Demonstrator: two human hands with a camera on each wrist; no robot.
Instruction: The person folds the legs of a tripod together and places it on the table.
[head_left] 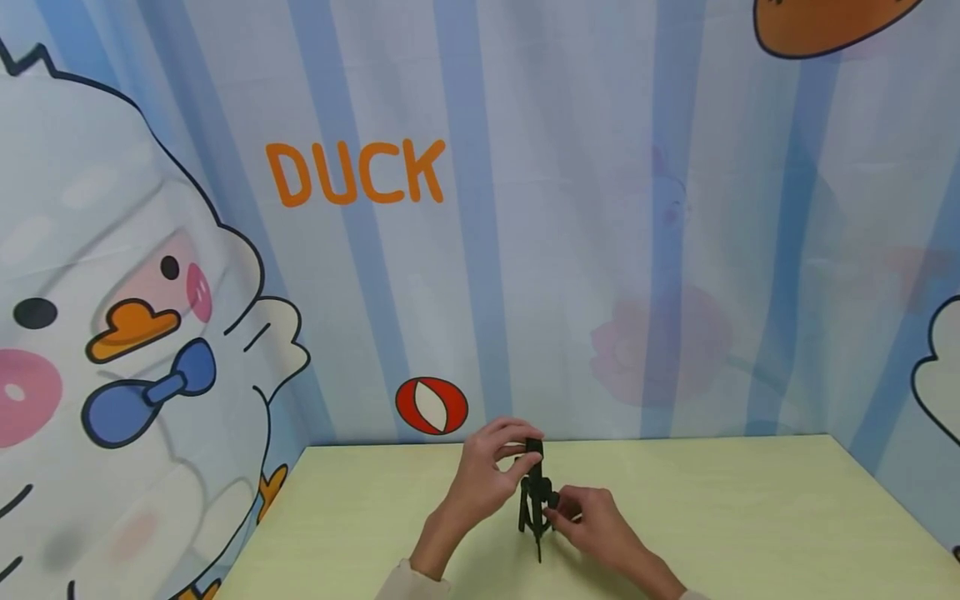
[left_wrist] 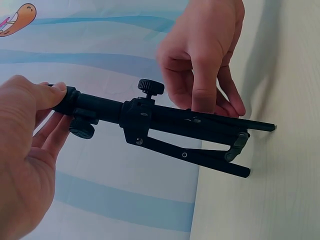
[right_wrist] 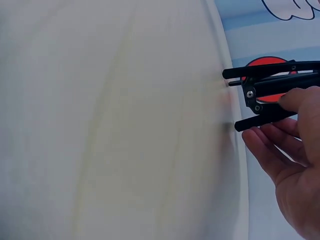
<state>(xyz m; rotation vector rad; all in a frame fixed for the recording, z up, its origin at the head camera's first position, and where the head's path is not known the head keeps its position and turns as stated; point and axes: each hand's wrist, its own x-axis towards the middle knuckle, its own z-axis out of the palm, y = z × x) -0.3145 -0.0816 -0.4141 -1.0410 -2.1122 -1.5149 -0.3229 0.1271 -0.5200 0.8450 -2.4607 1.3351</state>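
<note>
Between the two hands stands a small black tripod (head_left: 536, 500), roughly upright above the table, its legs only slightly spread. My left hand (head_left: 483, 468) grips the tripod's top end with thumb and fingers. Lower down, my right hand (head_left: 600, 521) pinches one leg; in the right wrist view its thumb (right_wrist: 295, 100) lies over that leg, with the fingers behind. The left wrist view shows a ridged knob (left_wrist: 151, 87) at the collar and another knob (left_wrist: 81, 128) near the top. Short hinged braces (left_wrist: 239, 146) join the legs near their feet.
The pale yellow table (head_left: 375, 517) extends around the hands. Behind it hangs a blue-striped curtain (head_left: 555, 208) printed with cartoon ducks and the word DUCK, meeting the table's back edge.
</note>
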